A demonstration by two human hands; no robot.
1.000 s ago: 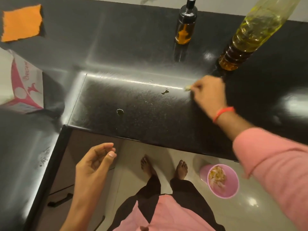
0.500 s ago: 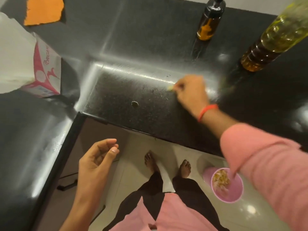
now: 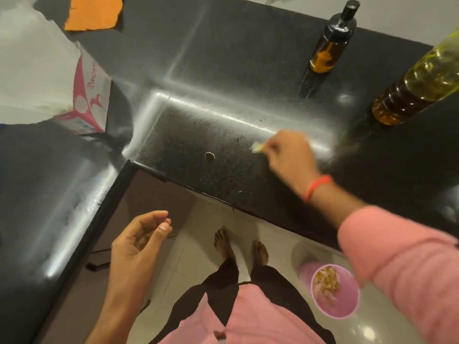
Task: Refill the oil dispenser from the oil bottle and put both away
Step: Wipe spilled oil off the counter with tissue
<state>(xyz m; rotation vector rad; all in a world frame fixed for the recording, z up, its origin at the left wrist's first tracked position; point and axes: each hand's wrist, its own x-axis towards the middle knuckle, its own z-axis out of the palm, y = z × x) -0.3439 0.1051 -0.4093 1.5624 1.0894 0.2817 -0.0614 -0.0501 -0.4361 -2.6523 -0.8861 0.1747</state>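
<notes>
Wiping is the step in hand, as we judge it: our right hand (image 3: 289, 155) pinches a small pale wad (image 3: 257, 147) in curled fingers and presses it to the desk (image 3: 223, 58) near the middle of the front stretch. One dark oil drop (image 3: 210, 156) sits further toward the inner corner; we should sweep toward it in one flat pass, lifting rather than smearing. Our left hand (image 3: 139, 242) hangs off the front edge, fingers loosely curled, holding nothing. The oil dispenser (image 3: 331, 43) stands upright near the back edge, the oil bottle (image 3: 419, 83) beside it toward the right, both well apart from the wad. A carton (image 3: 92, 95) stands at the left; an orange cloth (image 3: 94, 12) lies at the back left corner. Between them the dark surface gives room, and a pink bin (image 3: 334, 290) waits on the floor.
</notes>
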